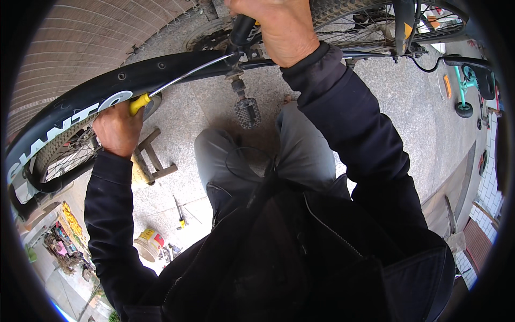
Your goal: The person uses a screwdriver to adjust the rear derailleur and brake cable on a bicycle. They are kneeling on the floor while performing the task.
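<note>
My left hand [119, 128] is closed around the yellow handle of a long screwdriver [189, 74]. Its shaft runs up to the right, and the tip meets the bottom bracket area [235, 56] of a black bicycle frame [145, 74]. At the top, my right hand [283, 30] lies over the seat tube [243, 30] just above that spot; its fingers are partly cut off by the picture's edge, so its hold is unclear. A crank with a platform pedal [247, 113] points down between my knees.
A wooden stool [155, 157] stands under the front wheel side. On the floor lie a yellow-handled tool [180, 213], a tipped bucket [149, 244] and small tools beside it. A turquoise wheeled item [462, 86] and an orange tool [447, 86] are at the right.
</note>
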A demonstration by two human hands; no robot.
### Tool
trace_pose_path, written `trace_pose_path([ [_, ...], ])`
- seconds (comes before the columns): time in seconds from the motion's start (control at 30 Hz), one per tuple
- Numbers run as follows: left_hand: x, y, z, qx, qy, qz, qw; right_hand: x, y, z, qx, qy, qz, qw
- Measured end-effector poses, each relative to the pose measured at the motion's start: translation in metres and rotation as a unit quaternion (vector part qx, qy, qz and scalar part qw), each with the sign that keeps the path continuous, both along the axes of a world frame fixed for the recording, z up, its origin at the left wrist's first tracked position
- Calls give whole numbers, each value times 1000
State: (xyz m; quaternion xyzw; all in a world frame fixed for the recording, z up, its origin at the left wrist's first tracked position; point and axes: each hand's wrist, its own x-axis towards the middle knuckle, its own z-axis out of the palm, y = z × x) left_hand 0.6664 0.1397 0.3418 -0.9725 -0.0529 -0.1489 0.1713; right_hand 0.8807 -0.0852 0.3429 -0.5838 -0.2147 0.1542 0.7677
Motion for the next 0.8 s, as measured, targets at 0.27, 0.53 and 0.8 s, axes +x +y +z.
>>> trace_pose_path([
  [0.27, 5, 1, 7, -129, 77, 20, 988, -1, -2, 2, -6, 15, 10, 1000],
  [0.53, 5, 18, -3, -382, 195, 153, 890, 0, -2, 0, -5, 24, 15, 1000],
  [0.8, 16, 15, 14, -458, 275, 237, 811, -1, -1, 3, -20, 1, 3, 1000],
])
